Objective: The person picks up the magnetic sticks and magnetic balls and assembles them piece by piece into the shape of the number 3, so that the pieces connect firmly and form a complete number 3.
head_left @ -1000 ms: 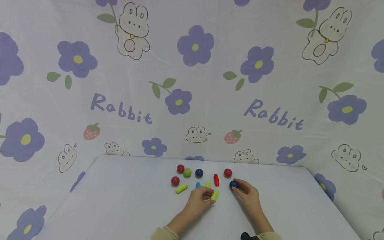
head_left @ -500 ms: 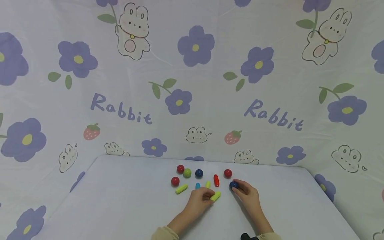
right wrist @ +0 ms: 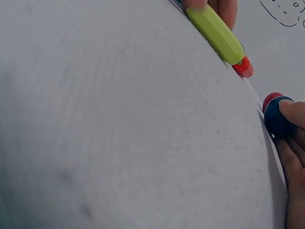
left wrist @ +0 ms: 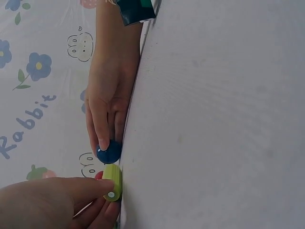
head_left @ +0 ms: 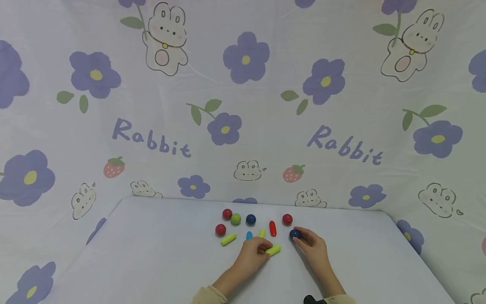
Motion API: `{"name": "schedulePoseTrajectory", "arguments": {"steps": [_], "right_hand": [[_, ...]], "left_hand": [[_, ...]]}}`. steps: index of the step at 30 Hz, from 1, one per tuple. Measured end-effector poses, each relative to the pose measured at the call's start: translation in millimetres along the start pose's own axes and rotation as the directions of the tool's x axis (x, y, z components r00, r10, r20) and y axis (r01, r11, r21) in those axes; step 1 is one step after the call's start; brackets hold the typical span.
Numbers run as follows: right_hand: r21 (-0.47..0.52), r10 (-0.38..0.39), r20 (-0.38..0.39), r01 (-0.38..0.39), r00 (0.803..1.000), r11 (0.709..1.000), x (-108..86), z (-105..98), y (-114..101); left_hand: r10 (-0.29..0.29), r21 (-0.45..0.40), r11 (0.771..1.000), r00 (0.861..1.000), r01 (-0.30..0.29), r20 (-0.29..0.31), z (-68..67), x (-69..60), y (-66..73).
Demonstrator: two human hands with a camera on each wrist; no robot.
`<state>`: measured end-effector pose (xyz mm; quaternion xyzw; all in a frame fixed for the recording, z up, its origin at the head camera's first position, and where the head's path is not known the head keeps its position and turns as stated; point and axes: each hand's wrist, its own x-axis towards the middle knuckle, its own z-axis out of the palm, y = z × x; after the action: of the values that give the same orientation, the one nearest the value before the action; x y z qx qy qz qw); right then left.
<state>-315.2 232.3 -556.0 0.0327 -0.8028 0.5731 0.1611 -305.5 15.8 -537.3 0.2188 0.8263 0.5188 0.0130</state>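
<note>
In the head view, my left hand (head_left: 248,254) pinches a short yellow-green rod (head_left: 274,250) between thumb and fingers. A pale round spot shows on one end of this rod (left wrist: 112,188) in the left wrist view. My right hand (head_left: 316,248) grips a dark blue ball (head_left: 293,234) with its fingertips. A small gap separates rod and ball in the head view. Just behind the hands lie a red rod (head_left: 273,228), a second yellow-green rod (head_left: 262,233) and a light blue rod (head_left: 249,235), the last two partly hidden by the left hand.
Left of the hands lie another yellow-green rod (head_left: 228,239), two red balls, one nearer (head_left: 220,229), a green ball (head_left: 236,218) and a dark blue ball (head_left: 250,219). A red ball (head_left: 287,219) sits behind the right hand. A patterned cloth (head_left: 243,97) hangs behind the white table (head_left: 167,253).
The yellow-green rod in my left hand has turned from steep to flatter, its free end swinging right. My right hand keeps holding the blue ball almost still.
</note>
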Motion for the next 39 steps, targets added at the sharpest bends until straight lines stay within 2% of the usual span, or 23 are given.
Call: {"name": "schedulePoseTrajectory", "arguments": {"steps": [13, 17, 21, 23, 33, 39], "right_hand": [[0.03, -0.027, 0.013, 0.026, 1.0, 0.999, -2.0, -1.7, -2.8], [0.035, -0.046, 0.013, 0.045, 0.999, 0.998, -2.3, -1.8, -1.9], [0.042, -0.05, 0.011, 0.049, 0.999, 0.998, -2.7, -2.1, -1.9], [0.042, -0.048, 0.014, 0.048, 0.999, 0.998, -2.5, -2.2, -1.2], [0.062, -0.046, 0.027, 0.044, 0.999, 0.997, -2.6, -2.5, -1.1], [0.053, -0.046, 0.025, 0.044, 0.999, 0.998, -3.3, -3.0, -3.8]], "left_hand": [[-0.036, -0.015, 0.999, 0.999, 0.037, 0.035, -3.6, -1.3, -6.2], [0.033, 0.0, 0.999, 0.999, -0.033, 0.006, -9.8, -4.0, -9.1], [0.103, -0.004, 0.995, 0.994, -0.103, -0.018, -16.8, -7.0, -10.2], [0.117, -0.008, 0.993, 0.993, -0.118, -0.021, -20.0, -8.1, -11.7], [0.09, -0.009, 0.996, 0.996, -0.09, -0.007, -36.2, -18.9, -14.2], [0.068, -0.053, 0.996, 0.997, -0.066, 0.038, -42.5, -22.6, -16.9]]}}
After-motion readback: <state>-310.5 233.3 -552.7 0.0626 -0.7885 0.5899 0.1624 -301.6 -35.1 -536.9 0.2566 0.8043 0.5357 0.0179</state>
